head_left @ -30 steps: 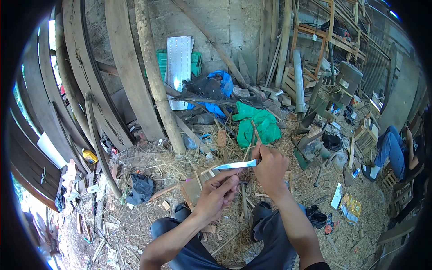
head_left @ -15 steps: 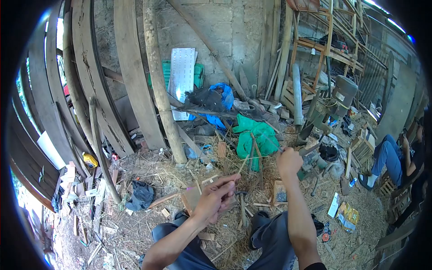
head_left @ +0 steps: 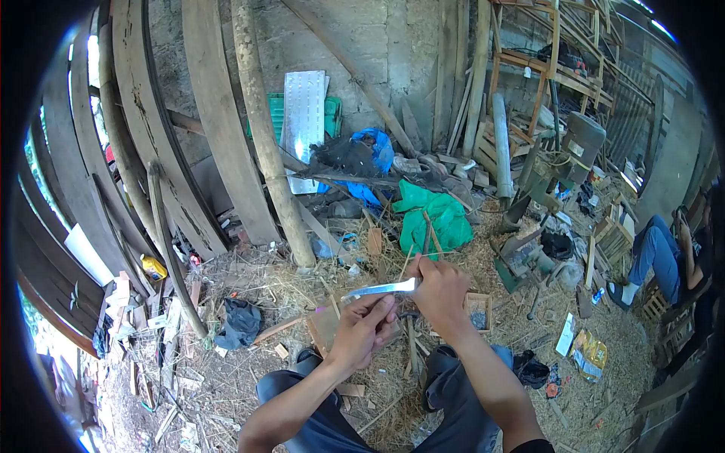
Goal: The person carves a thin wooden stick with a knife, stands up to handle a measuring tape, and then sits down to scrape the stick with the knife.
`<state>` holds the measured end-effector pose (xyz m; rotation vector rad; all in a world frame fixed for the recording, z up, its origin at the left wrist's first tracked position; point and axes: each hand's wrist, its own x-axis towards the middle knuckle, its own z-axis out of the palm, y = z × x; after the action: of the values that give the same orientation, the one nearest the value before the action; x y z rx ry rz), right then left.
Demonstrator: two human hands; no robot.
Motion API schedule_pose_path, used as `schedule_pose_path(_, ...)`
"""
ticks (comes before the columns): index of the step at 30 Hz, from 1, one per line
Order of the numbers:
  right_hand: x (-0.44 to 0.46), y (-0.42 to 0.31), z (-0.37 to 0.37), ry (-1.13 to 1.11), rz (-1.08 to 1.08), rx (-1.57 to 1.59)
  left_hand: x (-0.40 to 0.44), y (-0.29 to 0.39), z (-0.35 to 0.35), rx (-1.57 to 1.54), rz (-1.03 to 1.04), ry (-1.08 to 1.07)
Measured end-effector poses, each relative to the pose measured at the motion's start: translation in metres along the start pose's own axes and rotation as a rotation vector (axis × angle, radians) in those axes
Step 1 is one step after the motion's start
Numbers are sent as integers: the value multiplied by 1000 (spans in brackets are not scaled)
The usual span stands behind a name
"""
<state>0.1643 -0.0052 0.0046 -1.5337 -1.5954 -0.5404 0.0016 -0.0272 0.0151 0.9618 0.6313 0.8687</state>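
My right hand (head_left: pixel 442 293) is closed around the handle of a knife (head_left: pixel 384 288), its bright blade pointing left across the fingertips of my left hand. My left hand (head_left: pixel 362 328) is closed in a pinch just below the blade. A thin pale stick (head_left: pixel 408 257) shows above the blade; its lower part is hidden by the knife and fingers. Both hands are close together in front of my knees. Below them a hammer-like tool (head_left: pixel 410 321) and a wooden board (head_left: pixel 322 332) lie near my feet.
A small wooden box (head_left: pixel 478 311) of small metal pieces sits right of my hands. Green plastic sheeting (head_left: pixel 430 219) lies ahead, and a wooden pole (head_left: pixel 273 151) stands left of it. A seated person (head_left: pixel 661 260) is at far right. Wood scraps and straw litter the ground.
My right hand has come down and left with the knife, bringing the blade across by my left hand. My left hand stays in nearly the same place.
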Motion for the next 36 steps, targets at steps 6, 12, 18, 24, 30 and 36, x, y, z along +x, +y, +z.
schedule_pose_path(6, -1, 13, 5, -10, 59, -89, 1, 3, 6, -33, -31, 29)
schedule_pose_path(12, 5, 31, 13, -57, 159, -163, 4, 2, 3, 0, -26, 41)
schedule_pose_path(18, 9, 79, 1, -136, 377, -361, -5, 4, -1, 80, -39, 5)
schedule_pose_path(24, 3, 20, -21, -169, 248, 14, -4, 10, 2, -127, -112, 1)
schedule_pose_path(30, 3, 21, 0, -131, 200, -41, -4, 9, 2, -113, -169, -47)
schedule_pose_path(36, 12, 49, -14, -143, 460, 25, -6, 7, 4, -33, -100, -83)
